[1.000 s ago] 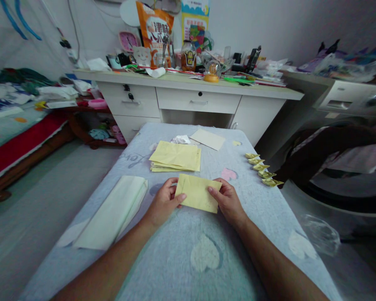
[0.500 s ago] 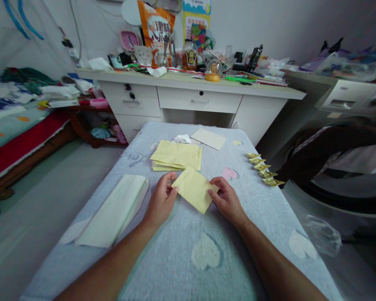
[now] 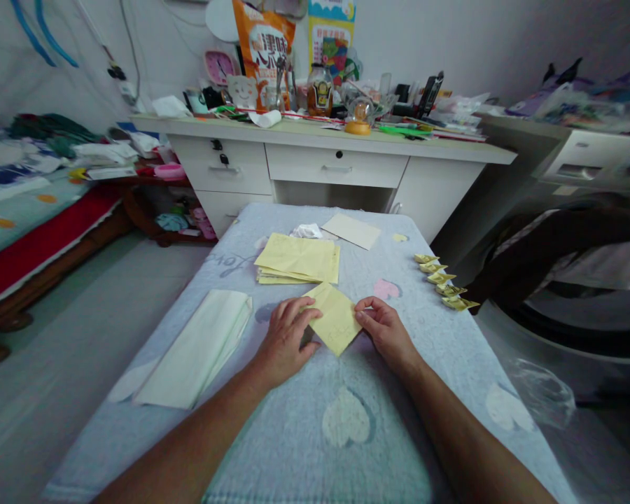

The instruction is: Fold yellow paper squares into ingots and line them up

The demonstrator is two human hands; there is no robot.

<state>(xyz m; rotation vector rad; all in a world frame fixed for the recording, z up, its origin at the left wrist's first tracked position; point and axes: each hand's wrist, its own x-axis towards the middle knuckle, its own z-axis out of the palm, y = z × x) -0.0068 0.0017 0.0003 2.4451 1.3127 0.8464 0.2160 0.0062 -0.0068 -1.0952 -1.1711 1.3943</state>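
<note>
A folded piece of yellow paper [image 3: 336,320] is between my hands, one corner pointing toward me and faint writing near that corner. My right hand [image 3: 386,327] pinches its right corner between thumb and fingers. Over the left corner lie the fingertips of my left hand [image 3: 291,339], its thumb apart and below the paper's edge. Just beyond is a stack of yellow sheets [image 3: 297,257], creased on top. Several small folded yellow paper boats [image 3: 444,288] stand in a row along the right edge of the bed-like surface.
A folded whitish cloth or paper [image 3: 194,350] lies to the left on the patterned blue cover [image 3: 273,434]. Behind the stack are a crumpled white tissue [image 3: 306,231] and a pale card [image 3: 351,231]. A cluttered white desk [image 3: 304,157] stands ahead, a washing machine [image 3: 582,168] at right.
The yellow paper has turned and looks narrower, its writing now facing up. My left hand has gone from a pinch at the left corner to fingers laid over it; my right hand keeps its pinch.
</note>
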